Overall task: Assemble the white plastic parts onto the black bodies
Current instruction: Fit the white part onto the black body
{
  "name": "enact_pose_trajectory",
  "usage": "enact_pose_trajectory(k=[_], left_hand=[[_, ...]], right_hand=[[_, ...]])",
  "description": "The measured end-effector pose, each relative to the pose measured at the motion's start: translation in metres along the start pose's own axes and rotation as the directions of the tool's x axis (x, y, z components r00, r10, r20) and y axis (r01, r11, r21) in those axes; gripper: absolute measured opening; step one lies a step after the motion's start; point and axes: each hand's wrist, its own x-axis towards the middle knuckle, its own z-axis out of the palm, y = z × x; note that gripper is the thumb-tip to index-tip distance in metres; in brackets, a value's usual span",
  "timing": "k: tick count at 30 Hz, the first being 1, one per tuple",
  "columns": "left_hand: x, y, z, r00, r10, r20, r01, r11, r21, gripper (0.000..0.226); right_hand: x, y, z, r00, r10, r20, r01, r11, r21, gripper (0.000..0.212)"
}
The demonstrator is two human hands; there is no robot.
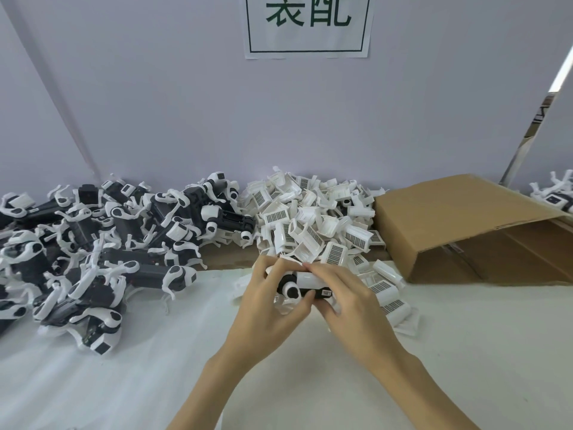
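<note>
White plastic and black plastic meet at the centre of the frame, where both hands work on one piece just above the desk (465,352). The left hand (266,302) curls its fingers round the left end of the black body (288,285), thumb pressed under it, holding it firmly. The right hand (344,301) wraps over the right end, fingers bent across the smooth white plastic part (310,279), a rounded rectangular shell that sits on top of the black body; its fingertips meet those of the left hand at the upper edge. A round white ring with a dark centre shows on the front of the body between the two hands. Just behind the hands, at the middle of the frame, lies a pile of white parts (313,221), boxy glossy shells with fine dark mesh grilles. At the left of the frame spreads a heap of assembled units (102,243), matte black blocks bearing curved white arms and caps. At the right, an open brown cardboard box (459,221) lies on its side, its corrugated flap spread forward. The desk is covered with a soft white sheet. On the pale wall at the top centre hangs a paper sign (308,24) with dark green characters inside a thin frame.
</note>
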Motion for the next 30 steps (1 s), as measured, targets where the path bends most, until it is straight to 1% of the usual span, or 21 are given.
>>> enact_pose_trajectory(k=[2,5,7,8,10,11,12,13,15,17,18,20,22,24,25,27,28,29,30], left_hand=[[0.000,0.003,0.002,1.000,0.016,-0.007,-0.016,1.000,0.001,0.033],[0.003,0.006,0.000,1.000,0.028,0.000,-0.028,1.000,-0.008,0.033],[0.004,0.009,-0.001,1.000,0.021,-0.001,-0.021,0.999,-0.043,0.042],[0.004,0.012,-0.001,1.000,-0.027,-0.011,0.026,0.994,-0.104,0.052],[0.004,0.018,-0.001,0.978,-0.206,-0.033,0.188,0.939,-0.289,0.073],[0.004,0.019,0.000,0.960,-0.277,-0.040,0.248,0.908,-0.338,0.074],[0.005,0.019,0.000,0.950,-0.307,-0.061,0.272,0.905,-0.328,0.069],[0.005,0.019,0.000,0.948,-0.304,-0.093,0.270,0.925,-0.266,0.062],[0.003,0.021,0.002,0.963,-0.228,-0.145,0.218,0.973,-0.079,0.055],[-0.001,0.024,0.008,0.982,-0.095,-0.166,0.113,0.988,0.106,0.058],[-0.002,0.025,0.012,0.985,-0.045,-0.170,0.073,0.983,0.166,0.059],[-0.003,0.029,0.017,0.983,-0.025,-0.179,0.060,0.980,0.191,0.061],[-0.003,0.031,0.018,0.982,-0.059,-0.180,0.087,0.984,0.153,0.067],[-0.002,0.033,0.016,0.980,-0.089,-0.181,0.104,0.992,0.074,0.068],[-0.001,0.034,0.014,0.979,-0.088,-0.185,0.094,0.995,0.024,0.062],[0.002,0.035,0.011,0.977,-0.082,-0.198,0.064,0.993,-0.098,0.039],[0.003,0.036,0.009,0.976,-0.110,-0.190,0.075,0.980,-0.186,0.028],[0.005,0.036,0.008,0.976,-0.150,-0.160,0.101,0.955,-0.278,0.023],[0.007,0.036,0.005,0.977,-0.176,-0.122,0.125,0.931,-0.343,0.022]], right_hand=[[0.001,-0.001,0.000,0.999,0.000,-0.055,-0.002,1.000,-0.031,0.060],[0.002,-0.001,-0.001,0.997,0.010,-0.082,-0.012,1.000,-0.023,0.061],[0.001,-0.001,-0.001,0.995,0.036,-0.089,-0.034,0.999,0.016,0.061],[0.001,0.000,-0.002,0.995,0.038,-0.095,-0.034,0.999,0.039,0.057],[0.001,-0.001,-0.002,0.993,0.026,-0.116,-0.015,0.996,0.092,0.043],[0.001,-0.002,-0.002,0.993,0.024,-0.114,-0.011,0.993,0.114,0.043],[0.001,-0.002,-0.001,0.995,0.014,-0.100,-0.001,0.992,0.124,0.045],[0.000,-0.003,0.001,0.997,0.000,-0.080,0.009,0.994,0.107,0.047],[-0.002,-0.004,0.004,0.999,0.016,-0.031,-0.014,0.998,0.066,0.055],[-0.004,-0.006,0.006,0.996,0.082,-0.022,-0.080,0.994,0.071,0.062],[-0.004,-0.007,0.005,0.995,0.097,-0.037,-0.094,0.993,0.077,0.063],[-0.004,-0.007,0.003,0.993,0.101,-0.062,-0.096,0.992,0.084,0.064],[-0.002,-0.007,0.000,0.993,0.095,-0.069,-0.088,0.991,0.103,0.062],[0.000,-0.005,-0.002,0.991,0.127,-0.050,-0.116,0.977,0.179,0.056],[0.000,-0.003,-0.001,0.989,0.144,-0.039,-0.132,0.964,0.229,0.054],[0.000,0.000,0.002,0.985,0.168,-0.025,-0.151,0.935,0.320,0.051],[-0.001,0.003,0.004,0.983,0.183,-0.014,-0.166,0.920,0.355,0.052],[-0.001,0.005,0.005,0.981,0.195,-0.004,-0.179,0.908,0.380,0.054],[-0.001,0.007,0.007,0.981,0.194,-0.003,-0.177,0.903,0.392,0.057]])
